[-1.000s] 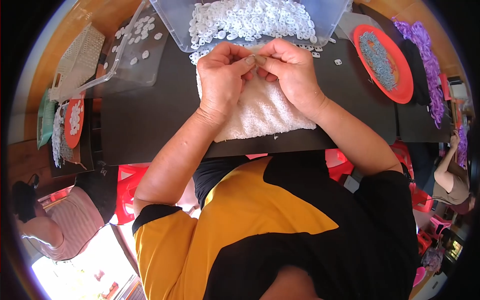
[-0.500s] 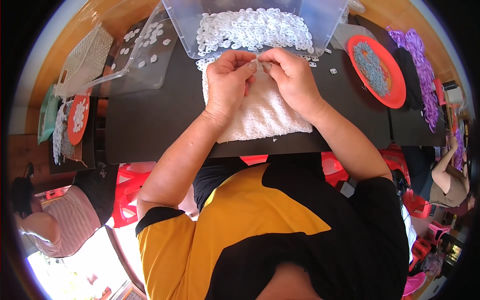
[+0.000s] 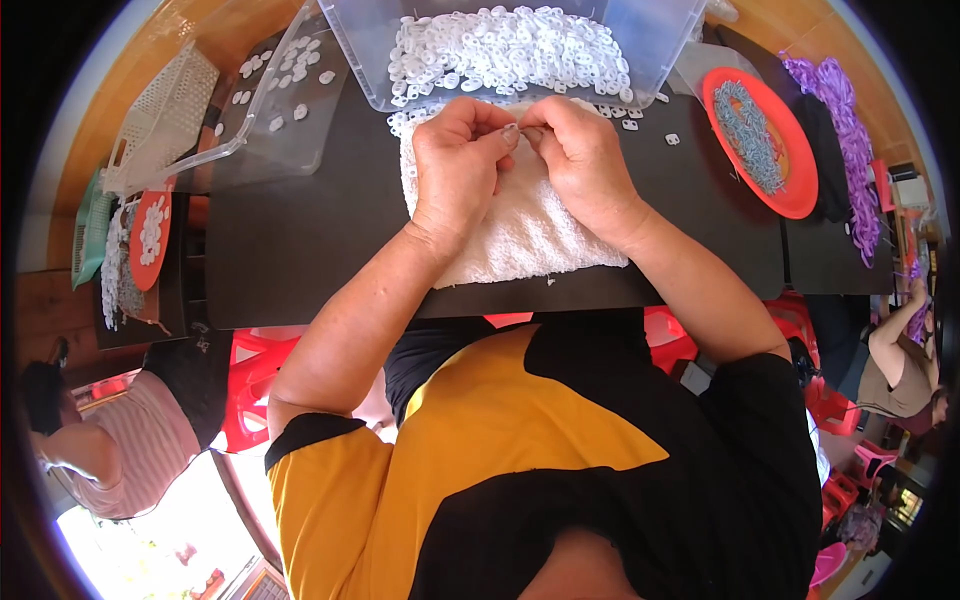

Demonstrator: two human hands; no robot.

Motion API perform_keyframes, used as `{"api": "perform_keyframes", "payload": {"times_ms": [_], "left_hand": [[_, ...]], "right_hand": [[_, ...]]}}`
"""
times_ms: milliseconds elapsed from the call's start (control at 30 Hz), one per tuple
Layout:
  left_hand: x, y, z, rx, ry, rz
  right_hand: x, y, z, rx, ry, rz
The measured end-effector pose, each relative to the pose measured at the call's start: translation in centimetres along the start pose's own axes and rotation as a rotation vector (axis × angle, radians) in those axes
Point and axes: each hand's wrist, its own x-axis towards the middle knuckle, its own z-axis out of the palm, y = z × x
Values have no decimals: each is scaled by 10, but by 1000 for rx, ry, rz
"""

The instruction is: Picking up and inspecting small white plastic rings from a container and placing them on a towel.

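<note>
**Tight pinch at centre**

I read the left hand (image 3: pixel 452 168) as pinching a tiny pale piece (image 3: pixel 513 127), its shape unclear; whether the right hand (image 3: pixel 588 170) grips it too, I can't tell. I'd expect it light, stiff, easily dropped: hold its edges. A soft white towel (image 3: pixel 525 235) lies beneath; beyond, white pieces (image 3: pixel 505 50) heap in a clear bin (image 3: pixel 652 50).

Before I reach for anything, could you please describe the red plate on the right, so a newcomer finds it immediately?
Start at the dark table and go right, past the right hand. There lies the red plate, holding a heap of thin grey-blue pieces. The other red plate, far left, holds white pieces instead.
</note>
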Motion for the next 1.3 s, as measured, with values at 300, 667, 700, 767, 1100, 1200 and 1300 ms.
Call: {"api": "perform_keyframes", "payload": {"times_ms": [300,667,700,767,1100,1200,1300], "left_hand": [[7,-13,-5,-67,-16,34],[11,-20,-8,-13,-72,96],[11,-21,-8,-26,-78,94],[11,-20,-6,-43,-91,96],[16,-24,-7,66,-80,127],[17,-26,-7,70,-87,138],[17,-26,-7,77,-86,138]], "right_hand": [[15,-2,-15,523,-62,456],[109,8,8,-670,-314,-136],[113,9,14,-672,-317,-142],[124,21,20,-737,-420,-150],[135,55,-6,-620,-123,-108],[132,69,-12,-642,-53,-198],[136,63,-15,-614,-86,-155]]}}
